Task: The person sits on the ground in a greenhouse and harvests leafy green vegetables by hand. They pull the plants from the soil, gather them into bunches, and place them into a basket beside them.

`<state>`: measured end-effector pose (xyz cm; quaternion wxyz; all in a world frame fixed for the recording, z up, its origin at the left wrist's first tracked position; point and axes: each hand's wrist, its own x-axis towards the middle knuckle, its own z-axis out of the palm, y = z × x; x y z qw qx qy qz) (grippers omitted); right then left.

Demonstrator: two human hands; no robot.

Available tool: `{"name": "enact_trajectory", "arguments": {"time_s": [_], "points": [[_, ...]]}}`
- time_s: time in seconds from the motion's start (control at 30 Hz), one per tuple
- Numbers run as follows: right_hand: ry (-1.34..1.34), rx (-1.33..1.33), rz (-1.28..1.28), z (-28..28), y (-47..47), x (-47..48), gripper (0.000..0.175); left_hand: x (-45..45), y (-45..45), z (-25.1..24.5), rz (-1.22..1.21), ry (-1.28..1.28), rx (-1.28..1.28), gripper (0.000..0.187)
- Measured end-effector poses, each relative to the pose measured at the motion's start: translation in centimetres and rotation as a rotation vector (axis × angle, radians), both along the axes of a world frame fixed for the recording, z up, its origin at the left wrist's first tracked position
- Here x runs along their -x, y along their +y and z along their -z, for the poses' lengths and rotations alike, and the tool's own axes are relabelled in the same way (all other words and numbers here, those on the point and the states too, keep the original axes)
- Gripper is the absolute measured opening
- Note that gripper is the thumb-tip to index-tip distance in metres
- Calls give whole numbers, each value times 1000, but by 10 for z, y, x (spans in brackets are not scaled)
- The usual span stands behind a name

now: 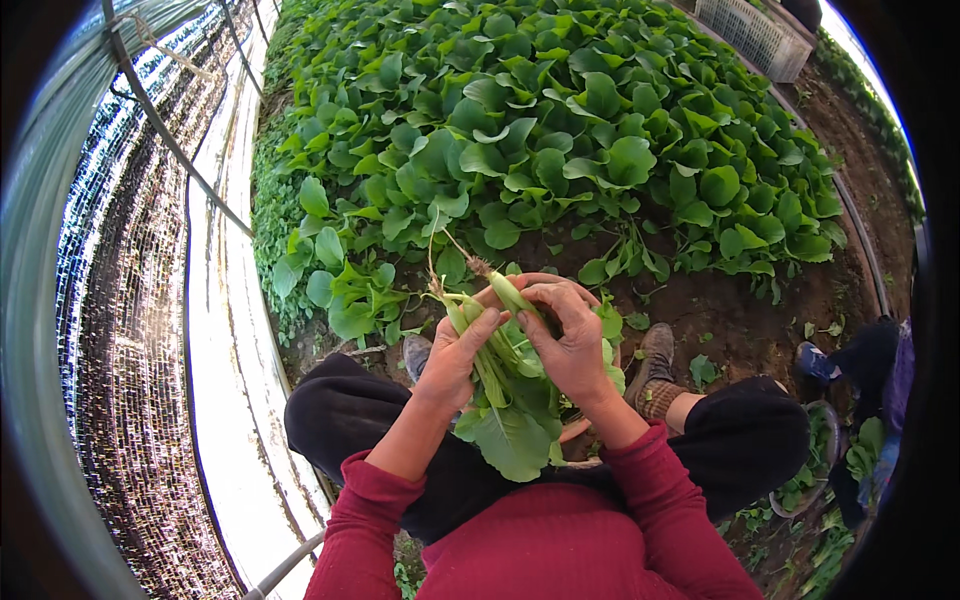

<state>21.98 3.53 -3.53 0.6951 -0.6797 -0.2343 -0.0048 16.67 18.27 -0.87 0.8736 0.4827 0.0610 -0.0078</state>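
My left hand [454, 360] holds a small bunch of uprooted leafy greens [491, 382], thumb across the pale stems. Their roots point away from me, and broad leaves hang down over my lap. In my right hand [566, 337] is another plant, a single leafy green [510, 292] with a thin brown root and soil clinging at its base. Its lower leaves are partly hidden by my fingers. Both hands are close together above a reddish round basin [574, 430], which sits between my legs and is mostly covered by hands and leaves.
A dense bed of leafy greens [525, 142] fills the ground ahead, with bare soil [600, 300] at its near edge. A pale plastic crate [754, 37] stands far right. At right are another person's shoe [817, 364] and a basin [784, 504] with greens. Metal hoops [169, 139] and plastic sheeting line the left.
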Motion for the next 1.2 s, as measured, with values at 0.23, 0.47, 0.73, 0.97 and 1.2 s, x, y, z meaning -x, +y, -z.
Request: {"name": "enact_trajectory", "arguments": {"time_s": [0.23, 0.47, 0.73, 0.97, 1.2], "points": [[-143, 91, 63, -2, 12, 15, 44, -15, -3, 0, -4, 91, 183, 48], [43, 0, -123, 12, 14, 10, 55, -22, -5, 7, -23, 50, 170, 52], [194, -9, -240, 61, -23, -53, 23, -43, 37, 4, -279, 202, -28, 25], [1156, -429, 613, 214, -116, -258, 14, -76, 65, -14, -283, 302, -331, 21], [1497, -763, 784, 318, -71, -374, 19, -113, 41, 24, -136, 533, -267, 24]]}}
